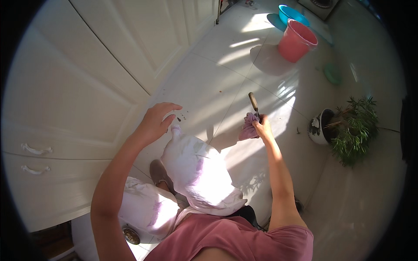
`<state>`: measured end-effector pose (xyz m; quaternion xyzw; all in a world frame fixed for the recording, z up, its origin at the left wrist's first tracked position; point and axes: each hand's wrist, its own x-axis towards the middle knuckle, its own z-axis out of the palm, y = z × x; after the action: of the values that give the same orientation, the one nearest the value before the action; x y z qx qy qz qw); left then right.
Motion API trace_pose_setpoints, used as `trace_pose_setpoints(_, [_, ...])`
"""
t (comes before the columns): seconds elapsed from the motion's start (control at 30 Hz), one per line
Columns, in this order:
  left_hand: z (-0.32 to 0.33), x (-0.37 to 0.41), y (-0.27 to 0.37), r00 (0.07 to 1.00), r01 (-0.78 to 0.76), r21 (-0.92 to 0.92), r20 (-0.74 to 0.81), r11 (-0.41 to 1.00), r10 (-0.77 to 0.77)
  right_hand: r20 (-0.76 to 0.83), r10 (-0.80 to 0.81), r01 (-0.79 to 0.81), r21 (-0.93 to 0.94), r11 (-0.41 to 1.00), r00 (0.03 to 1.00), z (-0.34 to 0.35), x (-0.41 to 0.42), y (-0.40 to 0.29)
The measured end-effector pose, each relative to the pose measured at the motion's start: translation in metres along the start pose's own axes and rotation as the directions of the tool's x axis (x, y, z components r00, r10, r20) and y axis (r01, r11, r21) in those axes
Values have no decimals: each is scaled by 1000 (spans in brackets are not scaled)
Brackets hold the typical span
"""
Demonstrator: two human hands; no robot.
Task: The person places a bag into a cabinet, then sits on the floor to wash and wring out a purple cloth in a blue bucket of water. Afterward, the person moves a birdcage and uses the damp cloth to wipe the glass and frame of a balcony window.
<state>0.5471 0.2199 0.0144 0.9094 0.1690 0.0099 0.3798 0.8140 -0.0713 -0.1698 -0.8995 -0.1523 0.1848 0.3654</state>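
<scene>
My right hand (263, 126) grips a bunched purple cloth (249, 128) together with a tool that has a wooden handle (252, 100). The handle points away from me, and the tool's working end is hidden by the fingers and cloth. My left hand (160, 120) hovers over the floor near my knee, thumb and fingers apart, holding nothing. Close to its fingertips, several small dark crumbs (179, 119) lie on the tiles. My raised knee, in white floral trousers (199, 166), is between the two hands.
White cabinets (81, 81) line the left. A potted plant (354, 130) with narrow green leaves leans by the right wall. Farther off on the tiled floor (209, 75) stand a pink bucket (295, 42) and a blue basin (290, 14). A green object (332, 73) appears near the wall.
</scene>
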Motion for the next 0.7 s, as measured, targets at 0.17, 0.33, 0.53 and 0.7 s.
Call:
trace_pose_setpoints(0.17, [11,26,29,999,39,-193,3,980,-39,329,-183,-1,489,872,926,-35,-19,-157])
trace_pose_setpoints(0.33, [14,28,39,971,-115,-411,-237,905,16,548,-325,-146,649,747,771,-34,-68,-290])
trace_pose_setpoints(0.53, [9,22,28,911,-90,-730,-334,677,-240,518,-256,-245,712,658,816,16,-66,-322])
trace_pose_setpoints(0.7, [23,34,-7,911,64,-745,-228,664,-345,484,-104,-350,748,563,869,30,-47,-301])
